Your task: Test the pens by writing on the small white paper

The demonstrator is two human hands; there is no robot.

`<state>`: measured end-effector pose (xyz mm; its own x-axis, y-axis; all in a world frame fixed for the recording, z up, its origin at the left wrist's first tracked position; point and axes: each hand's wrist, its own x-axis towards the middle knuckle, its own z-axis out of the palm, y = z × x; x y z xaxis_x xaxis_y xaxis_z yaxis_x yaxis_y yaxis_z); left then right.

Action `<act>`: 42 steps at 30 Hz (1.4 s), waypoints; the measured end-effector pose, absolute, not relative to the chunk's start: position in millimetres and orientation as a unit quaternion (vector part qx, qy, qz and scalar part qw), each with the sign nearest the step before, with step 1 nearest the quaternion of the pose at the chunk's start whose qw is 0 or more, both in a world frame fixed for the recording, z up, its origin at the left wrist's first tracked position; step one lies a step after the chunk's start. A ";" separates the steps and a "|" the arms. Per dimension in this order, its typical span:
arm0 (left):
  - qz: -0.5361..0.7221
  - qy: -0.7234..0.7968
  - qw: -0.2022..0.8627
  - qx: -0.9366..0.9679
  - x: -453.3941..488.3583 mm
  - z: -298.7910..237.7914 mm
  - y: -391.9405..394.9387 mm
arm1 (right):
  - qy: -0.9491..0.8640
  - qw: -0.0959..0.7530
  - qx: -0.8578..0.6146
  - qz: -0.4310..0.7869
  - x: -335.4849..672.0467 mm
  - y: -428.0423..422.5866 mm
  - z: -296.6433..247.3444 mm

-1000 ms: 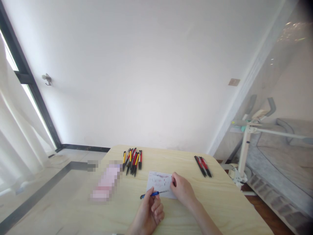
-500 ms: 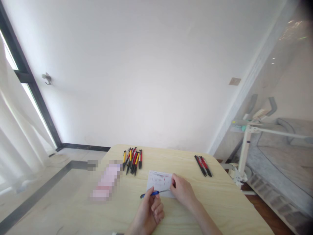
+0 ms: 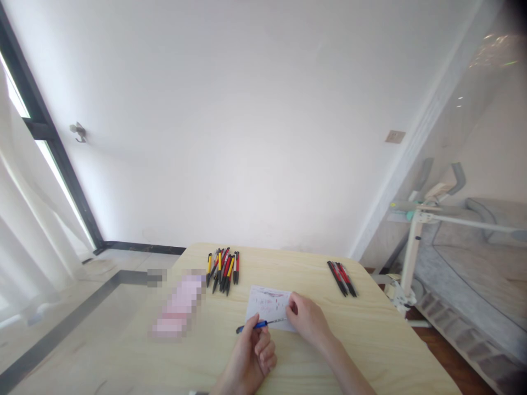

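Pale yellow wood is forming the rectangular table top (image 3: 370, 340) that is filling the lower part of the head view, and both of the person's hands are working at its near middle. The left hand (image 3: 249, 359) is curling its fingers shut around a slim blue ballpoint pen (image 3: 256, 326), gripping the barrel between thumb and fingertips, with the pen lying nearly level and its tip pointing right onto a small white paper slip with red and blue scribbles (image 3: 267, 303). The right hand (image 3: 308, 321) is resting on the right edge of that slip with its fingers bent downward; whether they are pinching the paper or only pressing on it cannot be told. Beyond the slip, towards the far left edge, a cluster of black pens with yellow and red barrels (image 3: 223, 270) is lying fanned out, and well apart to the right a smaller row of black and red pens (image 3: 341, 278) is lying side by side. A blurred pink patch (image 3: 179, 304) is lying left of the slip.
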<state>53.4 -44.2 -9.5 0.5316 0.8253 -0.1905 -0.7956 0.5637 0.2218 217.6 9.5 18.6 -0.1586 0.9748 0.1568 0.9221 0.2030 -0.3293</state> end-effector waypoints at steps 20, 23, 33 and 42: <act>0.460 0.152 0.873 0.049 54.0 -7.2 -44.4 | -0.716 0.302 -0.608 0.163 242.8 12.1 8.2; 0.461 0.156 0.872 0.051 53.8 -6.4 -45.1 | -0.716 0.305 -0.601 0.178 245.1 12.4 9.5; 0.454 0.183 0.869 0.075 56.6 -7.4 -44.9 | -0.747 0.306 -0.555 0.199 240.2 5.4 44.6; 0.457 0.175 0.868 0.088 57.0 -5.6 -46.4 | -0.794 0.306 -0.491 0.187 222.3 -11.4 102.1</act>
